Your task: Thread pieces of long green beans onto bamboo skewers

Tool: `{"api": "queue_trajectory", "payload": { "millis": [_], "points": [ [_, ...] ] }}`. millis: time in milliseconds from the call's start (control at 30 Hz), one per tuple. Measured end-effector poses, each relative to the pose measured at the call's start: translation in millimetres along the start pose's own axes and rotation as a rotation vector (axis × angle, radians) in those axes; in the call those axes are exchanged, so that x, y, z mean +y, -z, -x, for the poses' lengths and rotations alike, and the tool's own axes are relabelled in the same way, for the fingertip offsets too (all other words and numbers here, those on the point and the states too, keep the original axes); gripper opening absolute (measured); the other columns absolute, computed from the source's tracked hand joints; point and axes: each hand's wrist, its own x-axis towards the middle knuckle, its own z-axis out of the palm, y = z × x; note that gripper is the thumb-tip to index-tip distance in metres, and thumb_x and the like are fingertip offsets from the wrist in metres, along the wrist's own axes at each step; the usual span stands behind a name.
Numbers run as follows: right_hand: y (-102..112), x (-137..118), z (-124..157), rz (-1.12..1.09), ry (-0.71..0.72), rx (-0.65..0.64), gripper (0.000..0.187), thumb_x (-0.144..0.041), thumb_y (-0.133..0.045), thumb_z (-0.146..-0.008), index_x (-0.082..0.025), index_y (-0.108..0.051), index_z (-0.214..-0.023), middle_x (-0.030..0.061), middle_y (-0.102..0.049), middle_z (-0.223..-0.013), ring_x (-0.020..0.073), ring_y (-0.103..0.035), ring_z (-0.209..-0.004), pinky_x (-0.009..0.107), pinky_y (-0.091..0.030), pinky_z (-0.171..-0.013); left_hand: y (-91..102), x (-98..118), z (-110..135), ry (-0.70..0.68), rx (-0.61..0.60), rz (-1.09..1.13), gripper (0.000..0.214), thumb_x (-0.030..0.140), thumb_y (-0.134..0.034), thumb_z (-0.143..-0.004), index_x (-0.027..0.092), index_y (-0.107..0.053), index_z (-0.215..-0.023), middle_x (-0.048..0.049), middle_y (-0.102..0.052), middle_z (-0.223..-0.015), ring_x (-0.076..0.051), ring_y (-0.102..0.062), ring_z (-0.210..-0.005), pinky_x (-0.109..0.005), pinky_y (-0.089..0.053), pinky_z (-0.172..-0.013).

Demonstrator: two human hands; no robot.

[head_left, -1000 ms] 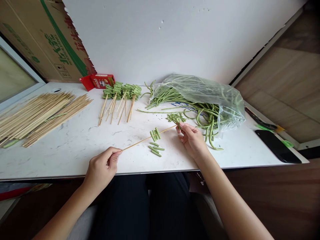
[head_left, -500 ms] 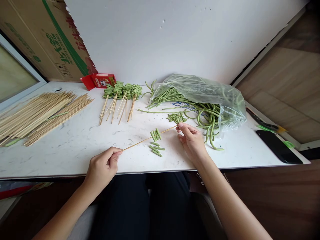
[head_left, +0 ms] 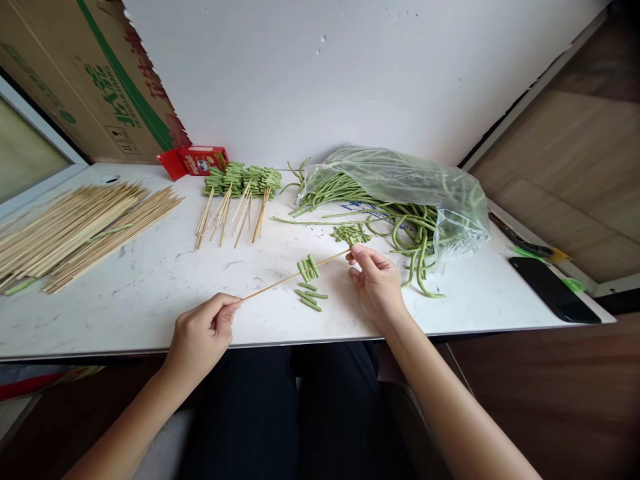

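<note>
A thin bamboo skewer (head_left: 270, 287) slants up to the right between my two hands. Its lower left end is pinched by my closed left hand (head_left: 204, 328). Several short green bean pieces (head_left: 308, 267) sit side by side, threaded crosswise near its middle. At the far tip, my right hand (head_left: 376, 280) is closed, thumb against fingers, on what looks like another green bean piece, mostly hidden by the fingertips. Below the skewer, several loose bean pieces (head_left: 311, 297) lie on the white table (head_left: 125, 310). A small heap of cut beans (head_left: 351, 233) lies just beyond my right hand.
Finished bean skewers (head_left: 243, 180) lie in a row at the back, near a red box (head_left: 204, 161). Many bare skewers (head_left: 85, 230) cover the left side. A plastic bag (head_left: 400, 175) of long beans (head_left: 425, 230) lies back right; a black phone (head_left: 553, 290) is at far right.
The whole view has shifted slightly. Both hands keep their grip, and the threaded bean pieces stay at about the same place on the skewer.
</note>
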Motion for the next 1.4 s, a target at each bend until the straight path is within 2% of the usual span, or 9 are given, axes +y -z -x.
{"api": "queue_trajectory", "payload": {
  "millis": [400,633,800,900,1100,1400],
  "points": [
    [-0.5,3.3,1.9,0.034,0.037,-0.008,0.028,-0.047,-0.092,-0.075,-0.024,-0.083,-0.087,0.0013,-0.069,-0.083,0.0102,-0.047,-0.062,0.028,-0.038,-0.055,0.7,-2.0,1.3,0.014,-0.018,0.007,0.022,0.027,-0.057,-0.102,0.019,-0.073,-0.09,0.004,-0.067,-0.064,-0.008,-0.054,-0.05,-0.019,-0.044,-0.054],
    [1.9,7.1,0.3,0.162,0.114,-0.002,0.034,-0.056,-0.087,-0.078,-0.026,-0.081,-0.094,0.0018,-0.072,-0.087,0.013,-0.053,-0.065,0.03,-0.041,-0.058,3.3,1.2,-2.2,0.013,-0.036,0.047,0.024,0.027,-0.053,-0.103,0.02,-0.071,-0.088,0.0033,-0.067,-0.066,-0.009,-0.058,-0.054,-0.018,-0.047,-0.058],
    [-0.6,3.1,4.1,0.202,0.175,-0.037,0.033,-0.057,-0.083,-0.083,-0.027,-0.08,-0.097,0.0032,-0.074,-0.093,0.0144,-0.056,-0.069,0.033,-0.047,-0.067,4.7,2.8,-3.5,0.021,-0.05,0.074,0.026,0.025,-0.052,-0.104,0.02,-0.07,-0.086,0.0034,-0.068,-0.068,-0.009,-0.059,-0.056,-0.017,-0.047,-0.059],
    [-7.5,-0.9,13.4,0.276,0.211,-0.107,0.03,-0.055,-0.083,-0.084,-0.026,-0.081,-0.09,0.0055,-0.075,-0.094,0.0187,-0.062,-0.08,0.034,-0.051,-0.074,4.4,2.6,-3.1,0.007,-0.054,0.072,0.025,0.026,-0.053,-0.104,0.02,-0.069,-0.087,0.0037,-0.068,-0.068,-0.008,-0.059,-0.055,-0.017,-0.046,-0.058],
    [-22.0,-4.2,29.3,0.287,0.148,-0.125,0.027,-0.051,-0.084,-0.085,-0.025,-0.083,-0.087,0.0056,-0.076,-0.088,0.0205,-0.064,-0.08,0.034,-0.05,-0.069,1.6,1.9,-1.7,0.011,-0.042,0.063,0.022,0.027,-0.054,-0.104,0.02,-0.068,-0.088,0.0041,-0.067,-0.067,-0.009,-0.057,-0.052,-0.017,-0.045,-0.055],
    [-27.2,5.7,35.9,0.279,0.085,-0.169,0.027,-0.052,-0.088,-0.081,-0.027,-0.085,-0.091,0.0054,-0.079,-0.1,0.0214,-0.069,-0.086,0.037,-0.056,-0.08,0.8,2.0,-0.4,0.013,-0.034,0.048,0.023,0.027,-0.053,-0.104,0.021,-0.068,-0.087,0.0018,-0.072,-0.07,-0.01,-0.06,-0.053,-0.019,-0.048,-0.057]
  ]
}}
